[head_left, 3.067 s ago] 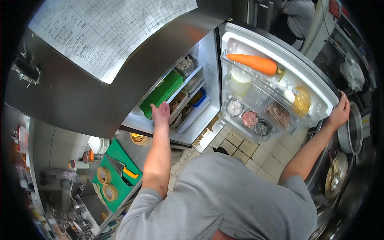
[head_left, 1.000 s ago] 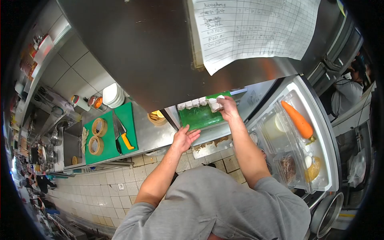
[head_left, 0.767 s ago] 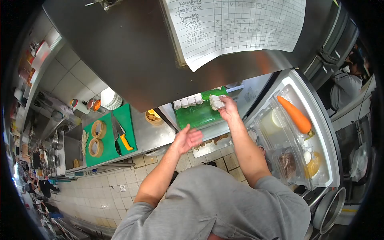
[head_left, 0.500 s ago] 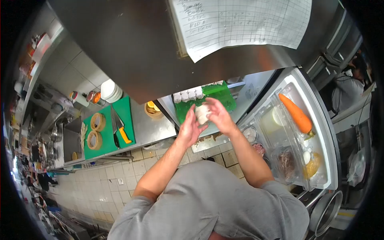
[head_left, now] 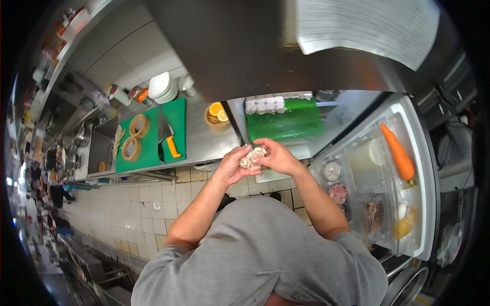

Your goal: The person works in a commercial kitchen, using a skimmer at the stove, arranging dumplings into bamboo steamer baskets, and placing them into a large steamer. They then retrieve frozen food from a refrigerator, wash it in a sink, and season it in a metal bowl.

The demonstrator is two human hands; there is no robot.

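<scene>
A whitish, crumpled lump with folds, its exact kind unclear, is cupped between my two hands in front of the open fridge. My left hand wraps it from the left with bent fingers. From the other side my right hand closes over it, thumb and fingers on the lump. Just beyond them, inside the fridge, sits a green tray with rows of small white pieces along its far side.
On my right the fridge door stands open, holding a carrot and several containers. To the left, a green cutting board carries a yellow-handled knife and round bamboo steamers. Orange slices fill a bowl near the fridge.
Both hands have drawn back from over the green tray toward my body, bringing the whitish lump along. My fingers are now closer around it. The view has shifted.
</scene>
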